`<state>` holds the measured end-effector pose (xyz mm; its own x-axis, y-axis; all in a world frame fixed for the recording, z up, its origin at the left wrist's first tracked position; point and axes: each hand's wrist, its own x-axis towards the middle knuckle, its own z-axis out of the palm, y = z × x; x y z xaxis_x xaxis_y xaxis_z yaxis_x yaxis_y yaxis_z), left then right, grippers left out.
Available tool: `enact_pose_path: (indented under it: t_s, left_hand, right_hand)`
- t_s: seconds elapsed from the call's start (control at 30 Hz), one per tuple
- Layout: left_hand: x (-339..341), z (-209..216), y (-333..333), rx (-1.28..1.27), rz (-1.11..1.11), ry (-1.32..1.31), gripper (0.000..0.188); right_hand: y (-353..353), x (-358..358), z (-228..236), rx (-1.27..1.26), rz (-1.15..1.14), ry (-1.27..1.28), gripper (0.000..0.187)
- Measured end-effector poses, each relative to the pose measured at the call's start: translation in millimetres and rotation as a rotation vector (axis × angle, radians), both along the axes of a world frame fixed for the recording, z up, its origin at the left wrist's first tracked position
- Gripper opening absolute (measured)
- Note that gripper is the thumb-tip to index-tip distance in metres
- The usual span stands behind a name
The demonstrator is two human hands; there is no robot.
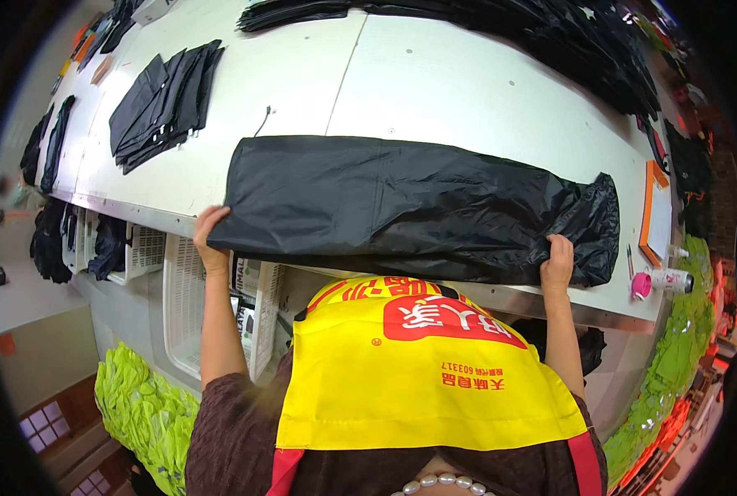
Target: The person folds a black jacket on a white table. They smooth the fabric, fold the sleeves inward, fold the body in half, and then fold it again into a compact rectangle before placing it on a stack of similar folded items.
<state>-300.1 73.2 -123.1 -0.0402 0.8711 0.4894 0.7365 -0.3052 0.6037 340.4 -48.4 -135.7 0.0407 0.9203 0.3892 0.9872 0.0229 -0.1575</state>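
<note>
A long piece of thin, shiny black fabric [368,202] lies across the near side of the white table, smooth at its left end and crumpled at its right. What kind of article it is, I cannot make out. My left hand [211,231] is closed on its near left corner, at the table's edge. Towards the other end, my right hand [558,260] pinches the near edge, just left of the bunched part. Both hands are far apart, and the near edge runs between them in front of the yellow apron [418,397].
Stacked flat black pieces [166,103] lie at the back left of the table [434,91]. A larger black pile [550,50] spreads along the far right. An orange-edged box [655,211] and a bottle [672,281] stand at the right end. White baskets [185,314] sit below the left edge.
</note>
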Motion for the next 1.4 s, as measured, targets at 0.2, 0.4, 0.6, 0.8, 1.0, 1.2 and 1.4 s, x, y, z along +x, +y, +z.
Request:
enact_pose_path:
  t_s: [0.2,0.4,0.6,0.8,1.0,1.2,1.4]
  left_hand:
    - [-6,-30,-5,-0.309,-0.103,0.044,0.027]
    - [-83,-21,8,-0.716,-0.049,-0.340,0.033]
    - [29,-2,42,-0.854,0.082,0.018,0.070]
    - [55,-15,82,-0.838,0.094,-0.244,0.056]
    - [83,6,84,-0.956,-0.015,-0.658,0.044]
    - [73,2,80,-1.034,-0.105,-0.967,0.041]
    - [118,67,87,-0.898,-0.292,-1.118,0.040]
  right_hand:
    - [-4,10,-17,0.145,0.020,-0.020,0.027]
    - [-6,-7,39,0.048,-0.014,0.118,0.025]
    - [8,-85,-3,-0.292,-0.104,0.037,0.065]
    - [93,-32,-11,-0.169,-0.068,0.033,0.059]
    - [140,-71,49,-0.056,-0.026,0.106,0.035]
    - [154,-231,67,-0.045,0.753,0.220,0.043]
    - [158,-249,0,-0.223,0.719,0.249,0.050]
